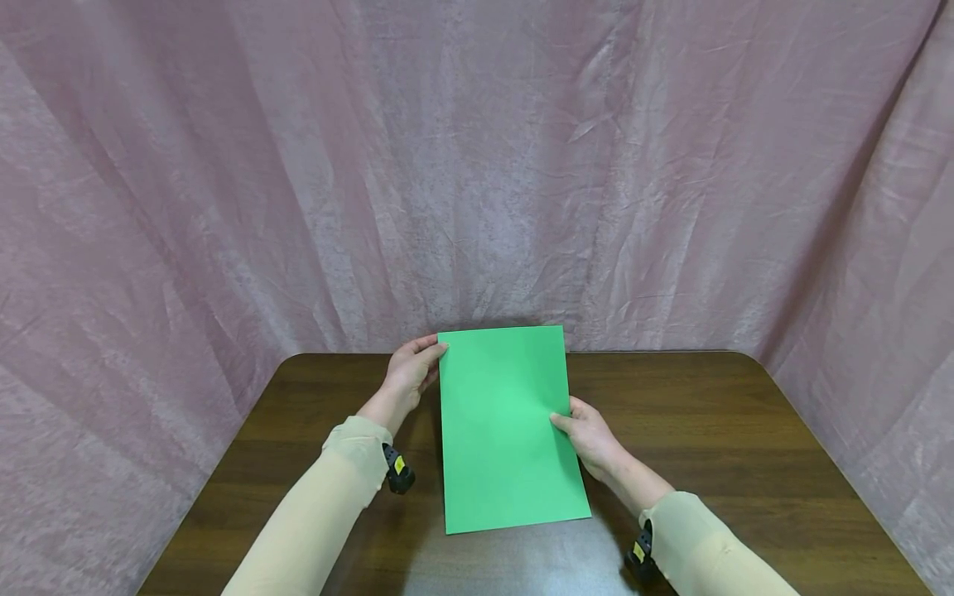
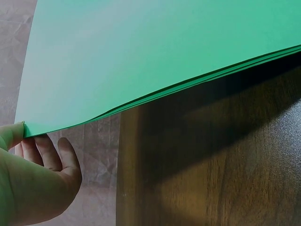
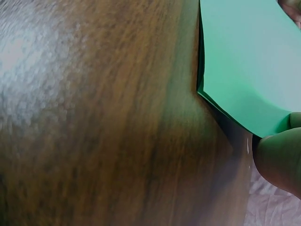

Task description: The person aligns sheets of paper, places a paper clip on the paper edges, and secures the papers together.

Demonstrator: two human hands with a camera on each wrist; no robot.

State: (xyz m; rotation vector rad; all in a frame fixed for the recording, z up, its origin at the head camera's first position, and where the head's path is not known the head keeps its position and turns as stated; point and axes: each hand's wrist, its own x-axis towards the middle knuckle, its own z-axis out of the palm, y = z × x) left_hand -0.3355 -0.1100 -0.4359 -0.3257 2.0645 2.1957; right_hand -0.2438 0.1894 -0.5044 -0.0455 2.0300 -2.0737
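Between my hands is a green sheet of paper [image 1: 507,430], raised above the table. My left hand [image 1: 408,371] pinches its upper left corner, thumb on the front face and the other fingers behind. Halfway down the opposite edge, my right hand [image 1: 592,434] pinches the paper with its thumb on top. In the left wrist view the paper [image 2: 164,52] shows more than one layer along its edge, parting slightly. The right wrist view has the lower corner of the paper [image 3: 240,70] bending near my right fingers [image 3: 282,155].
A brown wooden table [image 1: 708,430] with rounded far corners lies beneath. Pink crushed-fabric curtains [image 1: 477,165] hang behind it and along both sides. Small black devices sit at the cuffs of both pale sleeves [image 1: 320,505].
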